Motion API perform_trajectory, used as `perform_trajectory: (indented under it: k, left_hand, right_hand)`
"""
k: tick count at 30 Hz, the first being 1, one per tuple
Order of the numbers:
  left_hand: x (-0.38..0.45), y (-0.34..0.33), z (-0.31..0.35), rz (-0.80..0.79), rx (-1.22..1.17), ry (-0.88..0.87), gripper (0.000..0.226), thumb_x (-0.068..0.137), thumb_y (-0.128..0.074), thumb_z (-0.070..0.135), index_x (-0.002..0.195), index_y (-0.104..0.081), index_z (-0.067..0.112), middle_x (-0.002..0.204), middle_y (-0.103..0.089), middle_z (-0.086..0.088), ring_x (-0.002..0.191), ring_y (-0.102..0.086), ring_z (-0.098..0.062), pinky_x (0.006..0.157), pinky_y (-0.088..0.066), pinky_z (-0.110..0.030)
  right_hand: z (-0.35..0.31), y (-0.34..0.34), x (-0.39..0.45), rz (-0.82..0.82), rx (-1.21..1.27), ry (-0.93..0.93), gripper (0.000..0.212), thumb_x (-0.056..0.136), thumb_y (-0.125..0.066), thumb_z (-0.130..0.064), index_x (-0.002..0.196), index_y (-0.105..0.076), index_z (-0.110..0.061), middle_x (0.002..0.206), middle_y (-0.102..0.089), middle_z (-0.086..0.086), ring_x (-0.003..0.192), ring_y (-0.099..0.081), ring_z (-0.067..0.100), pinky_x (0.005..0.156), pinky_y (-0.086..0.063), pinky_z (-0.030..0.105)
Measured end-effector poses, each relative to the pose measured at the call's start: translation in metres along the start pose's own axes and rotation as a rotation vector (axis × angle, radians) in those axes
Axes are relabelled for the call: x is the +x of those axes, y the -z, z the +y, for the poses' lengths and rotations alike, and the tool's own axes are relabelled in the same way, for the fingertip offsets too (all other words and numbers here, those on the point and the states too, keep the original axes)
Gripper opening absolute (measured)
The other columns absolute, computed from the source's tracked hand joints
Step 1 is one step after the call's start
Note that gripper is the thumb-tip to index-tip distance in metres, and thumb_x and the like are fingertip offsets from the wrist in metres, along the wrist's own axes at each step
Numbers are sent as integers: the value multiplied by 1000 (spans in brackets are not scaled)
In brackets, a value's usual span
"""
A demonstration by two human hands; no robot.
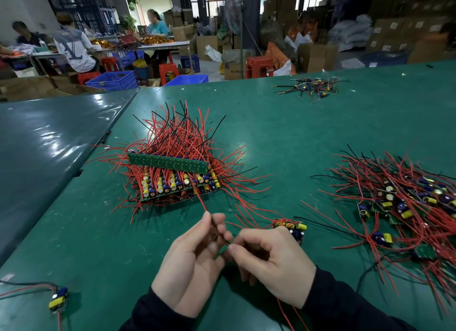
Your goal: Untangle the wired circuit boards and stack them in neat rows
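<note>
The circuit board (292, 228) in hand sits low at centre, just behind the right hand (271, 264), its yellow and blue parts showing above the knuckles. The right hand's fingers are curled, and the board appears to be held by them, though the grip itself is hidden. Its thumb and forefinger pinch a thin wire where the two hands meet. The left hand (195, 264) faces it, fingers curled, pinching a red wire (201, 202) that runs up and away toward the stack. Holding the board in one hand and a lead in the other seems meant to draw the leads straight and free before the board is placed.

The stack (172, 180) stands beyond the hands at centre-left of the green worktop (296, 138). Its boards lie in tight rows, parts uppermost, with red and black leads fanning outward on all sides, most thickly to the rear. One long green board (167, 162) stands on edge across the back of the rows, seemingly as a stop to keep them square.

To the right, well apart from the stack, lies the tangled pile (404, 202) of boards and wires, unsorted. By its bulk, much of the work remains.

A single loose board (58, 300) lies at the near left edge. A small heap of parts (311, 86) rests at the far side. Beyond the worktop, seated people work at another table among blue crates (113, 80), red stools (259, 66) and cartons.
</note>
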State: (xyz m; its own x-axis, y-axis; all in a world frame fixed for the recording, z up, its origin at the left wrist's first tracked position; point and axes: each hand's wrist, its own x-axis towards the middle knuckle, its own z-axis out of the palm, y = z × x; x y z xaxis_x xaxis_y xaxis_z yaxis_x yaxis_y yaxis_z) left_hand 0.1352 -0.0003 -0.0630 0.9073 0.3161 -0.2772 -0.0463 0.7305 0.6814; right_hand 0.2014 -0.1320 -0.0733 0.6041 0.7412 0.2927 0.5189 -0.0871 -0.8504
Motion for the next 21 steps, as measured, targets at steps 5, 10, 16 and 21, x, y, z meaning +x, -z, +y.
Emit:
perform_trajectory:
  k: [5,10,16,21]
  left_hand:
    - [0,3,4,-16,-27,-19,27,78,-54,24,55,-60,14,56,-39,-1,46,-43,-11,72,-35,-29]
    - [2,4,4,25,-40,-50,25,78,-55,24,63,-68,9,57,-47,-1,47,-49,-12,70,-40,-30]
    - [4,11,8,59,-95,-88,17,78,-54,21,66,-60,10,55,-37,3,40,-39,-8,66,-35,-27]
    - [4,11,11,28,-229,-13,26,79,-53,19,59,-65,8,56,-39,2,42,-40,-10,68,-36,-29]
  right_hand:
    - [0,-2,0,-29,-118,71,20,89,-57,-28,72,-62,-20,52,-61,-2,43,-52,10,50,-47,30]
    - [1,1,0,4,-164,69,22,89,-57,-28,70,-60,-19,53,-59,3,46,-52,17,53,-46,39]
    - [3,-2,-1,-39,-270,86,22,89,-54,-33,74,-62,-19,55,-59,4,50,-52,21,57,-46,39]
    - [3,-1,0,-35,-268,67,28,89,-52,-38,75,-63,-17,55,-58,6,51,-52,23,57,-45,41]
